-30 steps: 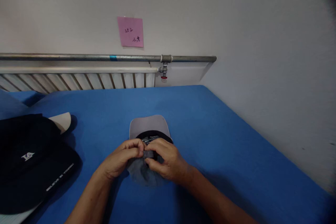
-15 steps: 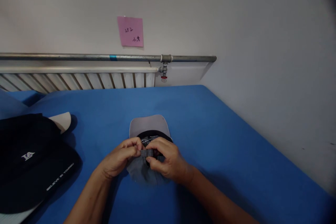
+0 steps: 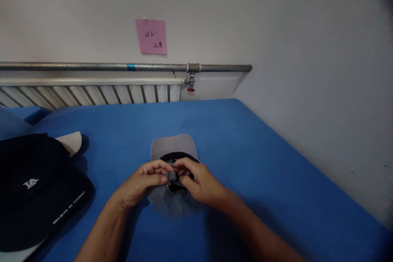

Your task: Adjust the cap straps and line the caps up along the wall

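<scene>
A grey cap (image 3: pixel 172 148) lies upside down on the blue bed sheet (image 3: pixel 245 151), its brim pointing away from me. Both my hands are closed on the cap's grey back strap (image 3: pixel 172 176). My left hand (image 3: pixel 141 186) pinches the strap's left end between thumb and forefinger. My right hand (image 3: pixel 201 184) pinches the right end, close against the left fingers. The crown's dark inside shows just beyond my fingers, and the hands hide most of the cap's rear opening.
A pile of black caps (image 3: pixel 33 188) lies at the left, with a cream brim (image 3: pixel 72 141) sticking out behind. A radiator (image 3: pixel 92 92) and a metal pipe (image 3: pixel 123 66) run along the back wall under a pink note (image 3: pixel 151 36). A white wall borders the bed's right side.
My fingers have worked along the strap and drawn closer together. The strap now looks bunched between the fingertips, and the cap's rear opening shows more below them. The cap itself has stayed put.
</scene>
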The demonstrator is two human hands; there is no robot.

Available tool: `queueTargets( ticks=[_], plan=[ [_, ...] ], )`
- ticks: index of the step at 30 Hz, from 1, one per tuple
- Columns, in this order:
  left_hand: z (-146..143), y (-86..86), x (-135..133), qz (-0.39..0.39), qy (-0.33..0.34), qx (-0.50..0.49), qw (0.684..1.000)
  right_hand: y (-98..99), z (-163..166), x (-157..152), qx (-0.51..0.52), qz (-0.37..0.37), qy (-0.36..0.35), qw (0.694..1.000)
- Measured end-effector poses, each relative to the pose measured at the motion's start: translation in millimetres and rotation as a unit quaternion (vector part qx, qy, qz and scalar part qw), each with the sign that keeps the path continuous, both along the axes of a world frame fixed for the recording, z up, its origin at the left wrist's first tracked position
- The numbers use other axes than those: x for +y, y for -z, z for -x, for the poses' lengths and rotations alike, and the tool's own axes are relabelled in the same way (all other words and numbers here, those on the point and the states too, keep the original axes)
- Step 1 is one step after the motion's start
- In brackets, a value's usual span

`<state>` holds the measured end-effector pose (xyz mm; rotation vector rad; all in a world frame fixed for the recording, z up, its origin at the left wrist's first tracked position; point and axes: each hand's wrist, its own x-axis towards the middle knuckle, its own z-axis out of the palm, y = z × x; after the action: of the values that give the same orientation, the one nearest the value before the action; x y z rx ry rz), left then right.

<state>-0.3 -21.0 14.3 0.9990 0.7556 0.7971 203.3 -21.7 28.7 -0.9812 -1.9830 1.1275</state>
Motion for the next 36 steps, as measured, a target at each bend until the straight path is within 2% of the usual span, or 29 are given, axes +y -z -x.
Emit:
queueTargets(
  ticks=[3, 6, 8, 14, 26, 36],
  plan=[
    [0.2, -1.1, -0.5, 0.005, -0.002, 0.010, 1.000, -0.6, 0.6, 1.7, 0.034, 0.115, -0.013, 0.993],
    [-0.1, -1.5, -1.1, 0.007, -0.001, 0.014, 1.000, 2.1, 2.6, 3.1, 0.098, 0.240, -0.036, 0.965],
    [-0.3, -1.5, -1.3, 0.009, 0.004, 0.011, 1.000, 4.3, 3.3, 4.2, 0.123, 0.284, -0.036, 0.950],
    [-0.5, -2.1, -1.3, 0.020, 0.003, 0.012, 1.000, 2.0, 3.7, 5.2, 0.139, 0.266, 0.016, 0.954],
    [-1.2, 1.8, -2.3, 0.000, -0.005, 0.010, 1.000, 3.1, 4.5, 4.9, 0.128, 0.253, 0.028, 0.959],
    [-3.4, -1.3, -2.1, -0.005, -0.004, 0.000, 1.000, -2.9, 7.4, 2.7, 0.030, 0.194, 0.092, 0.976]
  ],
)
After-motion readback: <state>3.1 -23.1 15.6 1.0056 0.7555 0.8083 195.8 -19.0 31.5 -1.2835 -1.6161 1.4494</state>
